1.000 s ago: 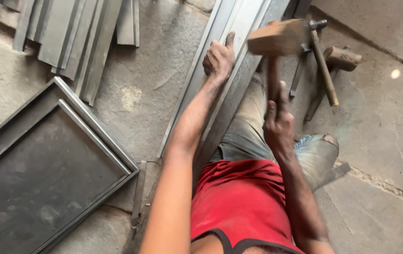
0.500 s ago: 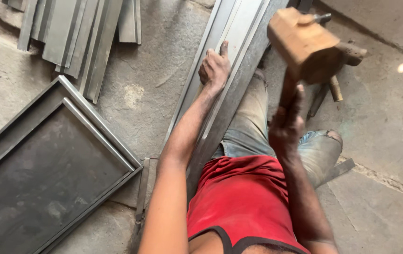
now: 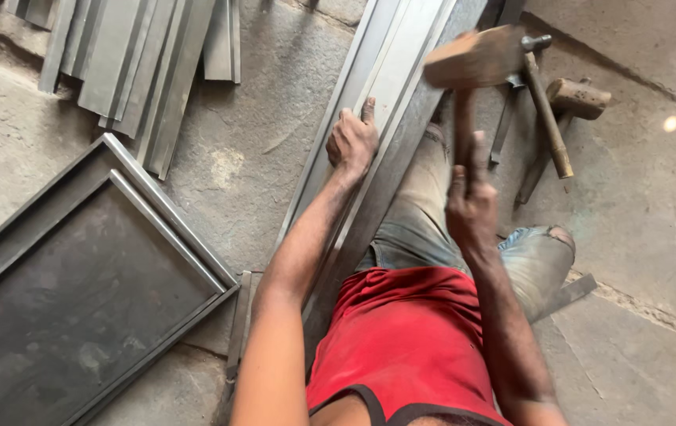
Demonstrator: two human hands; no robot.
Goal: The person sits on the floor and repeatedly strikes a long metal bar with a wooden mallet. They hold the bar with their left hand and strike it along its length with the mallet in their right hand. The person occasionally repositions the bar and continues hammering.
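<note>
My left hand [image 3: 352, 140] presses down on a long grey folded sheet-metal channel [image 3: 389, 71] that runs from between my legs up toward the top of the view. My right hand [image 3: 470, 207] grips the handle of a wooden mallet [image 3: 476, 59]. The mallet's blurred head is over the channel, just right of and above my left hand. I sit on the floor in a red vest and grey jeans, legs on either side of the channel.
A hammer with a wooden handle [image 3: 547, 110] and a second wooden mallet [image 3: 578, 96] lie on the stone floor to the right. A dark sheet-metal tray [image 3: 78, 284] lies at the left. Several folded metal strips [image 3: 137, 63] are stacked at top left.
The mallet rose and tilted back half a second ago, then swung down and left toward the channel. My left hand stayed pressed on the channel.
</note>
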